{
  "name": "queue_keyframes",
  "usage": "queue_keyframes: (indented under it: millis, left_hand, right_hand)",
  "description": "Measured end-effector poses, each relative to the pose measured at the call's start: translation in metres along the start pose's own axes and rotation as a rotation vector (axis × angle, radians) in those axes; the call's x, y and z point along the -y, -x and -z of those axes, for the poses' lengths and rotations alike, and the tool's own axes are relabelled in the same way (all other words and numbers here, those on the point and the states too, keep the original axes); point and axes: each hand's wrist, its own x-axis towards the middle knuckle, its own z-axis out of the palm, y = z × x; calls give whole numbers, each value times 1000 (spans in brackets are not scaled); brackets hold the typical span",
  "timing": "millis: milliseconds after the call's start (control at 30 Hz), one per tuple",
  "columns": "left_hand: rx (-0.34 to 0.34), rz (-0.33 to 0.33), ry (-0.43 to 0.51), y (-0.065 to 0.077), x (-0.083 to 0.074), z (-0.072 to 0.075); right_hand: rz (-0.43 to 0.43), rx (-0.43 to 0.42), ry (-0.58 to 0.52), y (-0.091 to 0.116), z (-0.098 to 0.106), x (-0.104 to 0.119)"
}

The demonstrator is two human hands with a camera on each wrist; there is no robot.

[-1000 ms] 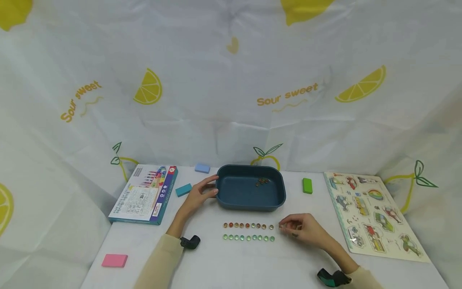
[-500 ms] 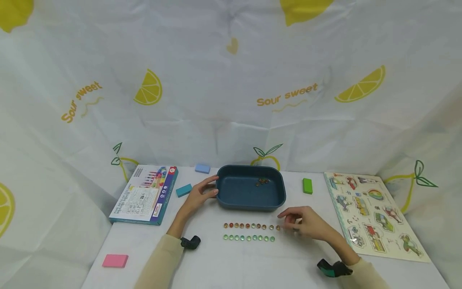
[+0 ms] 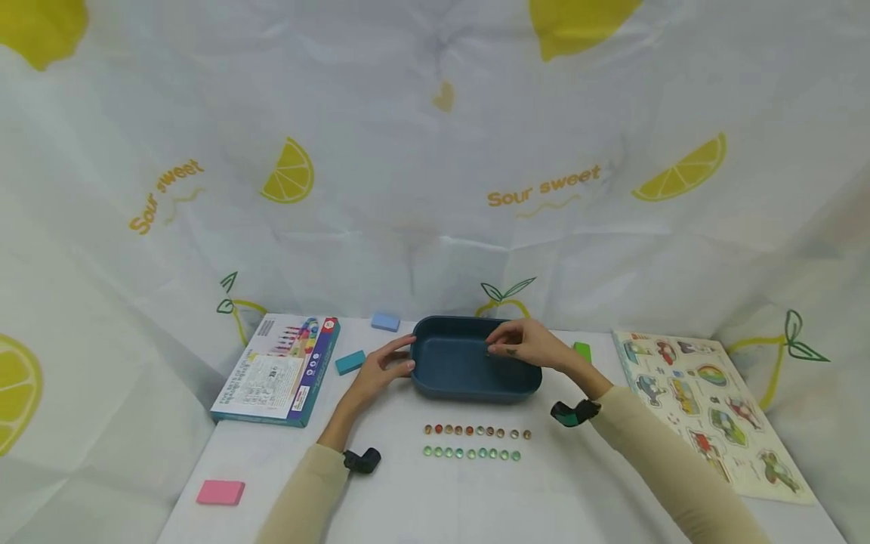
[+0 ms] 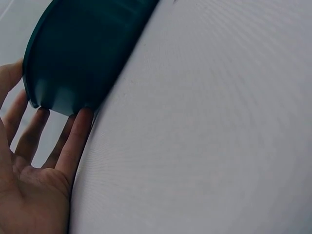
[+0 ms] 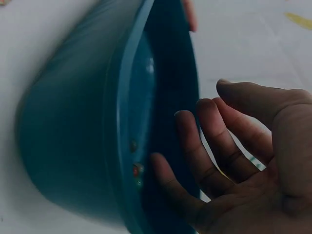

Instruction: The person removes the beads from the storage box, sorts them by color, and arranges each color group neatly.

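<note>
A dark blue-green rectangular bin (image 3: pixel 435 384) stands at the back middle of the white table. My left hand (image 3: pixel 372 378) touches its left end with extended fingers; the left wrist view shows the fingertips against the bin wall (image 4: pixel 68 63). Over the bin's right part hovers my right hand (image 3: pixel 533 346), its fingers loosely bent with nothing visible between them in the right wrist view. Several small glass beads (image 5: pixel 137 170) lie inside the bin below that hand. In front, a row of amber and red beads (image 3: pixel 470 431) runs above a row of green beads (image 3: pixel 472 454).
A boxed art set (image 3: pixel 272 374) lies at left, near a teal block (image 3: pixel 350 362) and a light blue block (image 3: pixel 385 323). A pink block (image 3: pixel 220 493) sits front left. A green block (image 3: pixel 582 350) is partly hidden by the right arm. A picture puzzle board (image 3: pixel 714 408) lies at right.
My right hand has left the right end of the amber row, where a bead now lies, and moved up and left over the bin. My left hand stays at the bin.
</note>
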Motion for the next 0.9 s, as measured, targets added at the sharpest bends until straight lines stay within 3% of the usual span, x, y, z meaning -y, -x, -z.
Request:
queue_keyframes:
  millis: [300,567,733,900]
  left_hand:
    - [-11,-1,-31,0,2,-3]
    - [-16,26,-32,1,-1,-2]
    - [-18,31,-34,1,-2,-1]
    - [-10,37,-41,1,-3,-1]
  right_hand:
    - [-1,2,58,-33,-18,-7]
    - [0,65,-82,-42,-18,2]
    - [9,86,-18,-52,-16,5]
    - [-18,180,34,-70,-18,8]
